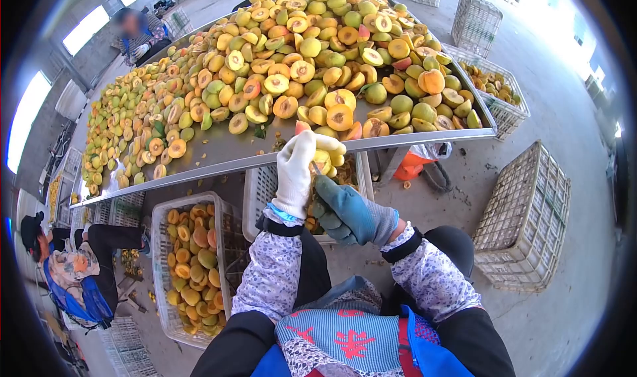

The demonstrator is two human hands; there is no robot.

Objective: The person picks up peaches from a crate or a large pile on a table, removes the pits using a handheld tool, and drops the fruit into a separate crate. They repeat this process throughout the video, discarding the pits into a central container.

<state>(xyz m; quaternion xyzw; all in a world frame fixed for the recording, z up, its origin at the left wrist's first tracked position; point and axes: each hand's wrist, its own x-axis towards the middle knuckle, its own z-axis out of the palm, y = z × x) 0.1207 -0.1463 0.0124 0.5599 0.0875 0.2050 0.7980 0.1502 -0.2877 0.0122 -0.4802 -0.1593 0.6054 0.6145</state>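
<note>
My left hand (298, 168), in a white glove with yellow-stained fingertips, is closed just in front of the table's near edge. What it holds is mostly hidden by its curled fingers. Close against it is my right hand (348, 211) in a blue-grey glove, fingers curled, with a small thin tool (315, 169) pointing up from the thumb towards the left fingers. Beyond both hands, halved peach-like fruit (340, 117) lies heaped on the metal table (229, 145), some halves with brown pits showing. Underneath the hands stands a white plastic crate (261, 191), partly hidden by them.
To the left, another crate (159, 244) holds fruit halves. A crate of fruit (524, 108) stands beyond the table's right end, and a tall crate (521, 218) stands at right. An orange-red bag (409, 165) hangs below the table. Co-workers (79, 271) sit at left and behind.
</note>
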